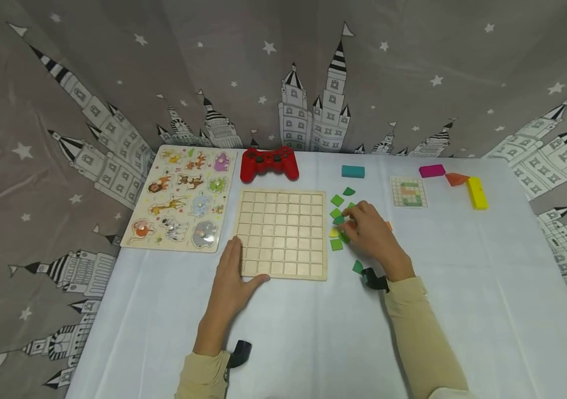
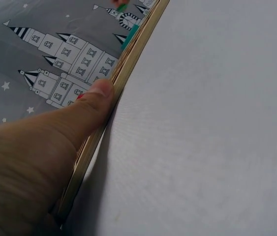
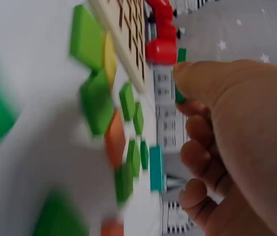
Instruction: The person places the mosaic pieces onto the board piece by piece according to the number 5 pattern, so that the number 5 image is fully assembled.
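My left hand (image 1: 231,288) rests at the near left corner of a square wooden grid board (image 1: 283,235). Its fingers lie along the left side, and the thumb presses the near edge, as the left wrist view also shows. To the right of the board, my right hand (image 1: 370,233) pinches a small dark green tile (image 3: 181,55) between thumb and fingers. Below and around that hand lie several loose tiles, among them a light green square tile (image 1: 336,244), a yellow tile (image 1: 334,233) and an orange tile (image 3: 114,140). The board's grid cells hold no tiles.
An animal peg puzzle (image 1: 191,208) lies left of the board, with a red game controller (image 1: 269,163) behind it. Farther right are a teal block (image 1: 352,172), a pattern card (image 1: 409,192), a magenta block (image 1: 432,170), an orange-red block (image 1: 456,178) and a yellow block (image 1: 477,193).
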`<state>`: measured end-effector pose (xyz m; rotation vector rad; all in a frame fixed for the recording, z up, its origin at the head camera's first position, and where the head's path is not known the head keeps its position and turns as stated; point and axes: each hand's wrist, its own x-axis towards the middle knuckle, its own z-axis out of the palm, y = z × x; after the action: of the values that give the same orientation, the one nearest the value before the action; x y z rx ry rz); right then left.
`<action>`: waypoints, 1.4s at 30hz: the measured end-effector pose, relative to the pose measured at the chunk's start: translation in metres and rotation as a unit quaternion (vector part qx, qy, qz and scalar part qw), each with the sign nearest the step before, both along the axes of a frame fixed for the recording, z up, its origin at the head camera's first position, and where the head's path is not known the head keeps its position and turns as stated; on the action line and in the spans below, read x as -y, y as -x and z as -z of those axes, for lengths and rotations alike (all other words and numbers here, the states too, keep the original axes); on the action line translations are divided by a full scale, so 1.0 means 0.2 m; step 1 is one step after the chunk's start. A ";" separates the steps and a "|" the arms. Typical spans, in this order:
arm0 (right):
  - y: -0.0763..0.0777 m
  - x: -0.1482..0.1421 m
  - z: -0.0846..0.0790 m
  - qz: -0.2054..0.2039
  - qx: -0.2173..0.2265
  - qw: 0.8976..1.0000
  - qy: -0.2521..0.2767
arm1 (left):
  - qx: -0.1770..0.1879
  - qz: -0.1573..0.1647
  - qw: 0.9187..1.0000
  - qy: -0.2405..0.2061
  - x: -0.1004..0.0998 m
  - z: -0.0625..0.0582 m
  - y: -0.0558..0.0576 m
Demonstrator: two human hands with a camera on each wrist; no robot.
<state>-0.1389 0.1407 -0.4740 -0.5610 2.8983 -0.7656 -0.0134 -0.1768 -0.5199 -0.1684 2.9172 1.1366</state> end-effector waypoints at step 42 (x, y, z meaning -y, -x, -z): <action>0.35 0.72 0.10 -0.107 0.037 0.993 -0.019 | 0.004 0.003 1.000 0.019 0.00 0.02 0.01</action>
<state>-0.2082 -0.0041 -0.4941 -0.8047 2.7213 -0.6852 -0.0159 -0.1762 -0.5231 -0.1631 2.9327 1.0768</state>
